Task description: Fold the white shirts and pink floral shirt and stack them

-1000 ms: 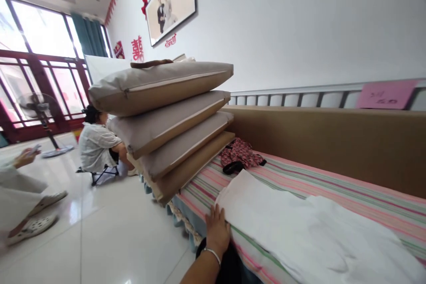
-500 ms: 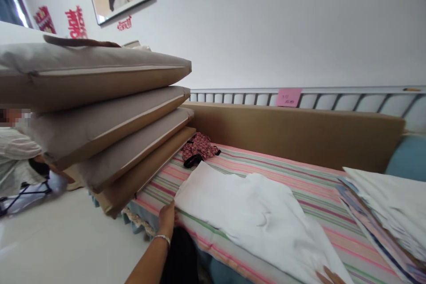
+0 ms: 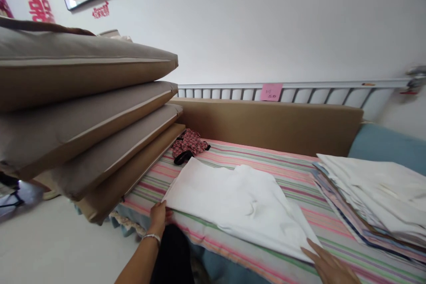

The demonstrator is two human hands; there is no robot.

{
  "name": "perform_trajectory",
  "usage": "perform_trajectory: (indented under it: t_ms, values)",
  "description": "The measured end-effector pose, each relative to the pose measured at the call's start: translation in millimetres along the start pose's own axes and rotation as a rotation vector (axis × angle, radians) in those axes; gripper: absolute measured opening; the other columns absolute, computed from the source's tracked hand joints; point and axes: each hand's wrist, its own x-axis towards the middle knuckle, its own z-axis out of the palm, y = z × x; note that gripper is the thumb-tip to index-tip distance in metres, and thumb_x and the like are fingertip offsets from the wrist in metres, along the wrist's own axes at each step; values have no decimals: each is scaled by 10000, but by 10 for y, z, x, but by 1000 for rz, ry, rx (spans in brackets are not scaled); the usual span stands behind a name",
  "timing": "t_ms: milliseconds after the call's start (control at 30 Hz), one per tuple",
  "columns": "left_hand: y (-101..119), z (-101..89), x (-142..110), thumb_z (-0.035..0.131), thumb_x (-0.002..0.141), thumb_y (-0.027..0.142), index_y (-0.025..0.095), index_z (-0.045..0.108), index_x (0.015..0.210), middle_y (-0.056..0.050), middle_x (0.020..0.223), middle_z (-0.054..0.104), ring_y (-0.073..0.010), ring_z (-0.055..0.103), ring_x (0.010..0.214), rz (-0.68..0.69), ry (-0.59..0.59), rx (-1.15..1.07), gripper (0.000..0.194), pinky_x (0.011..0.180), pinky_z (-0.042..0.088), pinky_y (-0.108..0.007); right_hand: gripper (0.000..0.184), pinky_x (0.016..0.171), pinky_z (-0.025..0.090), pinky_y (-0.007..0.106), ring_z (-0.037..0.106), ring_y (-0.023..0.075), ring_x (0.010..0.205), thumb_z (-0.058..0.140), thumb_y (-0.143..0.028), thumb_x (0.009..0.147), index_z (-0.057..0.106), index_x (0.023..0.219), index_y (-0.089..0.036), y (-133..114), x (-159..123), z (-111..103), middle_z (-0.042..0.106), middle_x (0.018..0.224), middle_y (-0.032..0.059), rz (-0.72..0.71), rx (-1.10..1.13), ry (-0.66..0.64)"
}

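A white garment [image 3: 229,199], folded into a long flat shape with a few wrinkles, lies on a striped sheet [image 3: 299,197]. Its exact kind does not show. My left hand [image 3: 158,216], with a bracelet at the wrist, is closed on the garment's near left corner. At the opposite end, my right hand [image 3: 328,262] rests on the near right corner, fingers stretched out and apart. To the right of the garment lies a stack of folded clothes [image 3: 376,186], white on top with blue, pink and brown layers beneath.
Several thick beige cushions [image 3: 89,111] are piled high on the left. A red patterned cloth [image 3: 189,142] with black parts lies beside them. Along the back runs a long brown cushion [image 3: 266,124] before a white radiator [image 3: 229,92] bearing a pink note [image 3: 271,92]. A blue cushion [image 3: 386,144] stands at right.
The view has turned rightward, so more of the clothes stack shows. My right hand has come further into view at the garment's right end. My left hand stays at the left corner.
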Motion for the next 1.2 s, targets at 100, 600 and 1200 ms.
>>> perform_trajectory:
  t_ms: [100,600,1200]
  values:
    - [2,-36,-46,490,779,297,162,517,773,-8,566,593,-176,637,528,7,-23,6,138,513,542,-292,388,942,444,443,548,253,1126,396,-297,793,686,1046,-345,-69,43,-229,587,1217,0,-8,-2,-85]
    - [308,633,-513,364,871,357,165,471,1268,-111,1377,448,-269,330,1307,970,-155,876,454,1066,273,-451,479,1071,259,487,312,253,1321,355,-490,894,519,1280,-260,-988,768,-803,403,1403,63,117,211,-192]
    - [-166,1194,-527,381,880,421,287,376,1359,-75,1475,290,-354,188,1357,1030,-176,1330,497,1032,168,-638,505,1088,175,528,191,274,1364,334,-498,913,305,1398,-359,-1123,896,51,262,1477,31,64,188,-236]
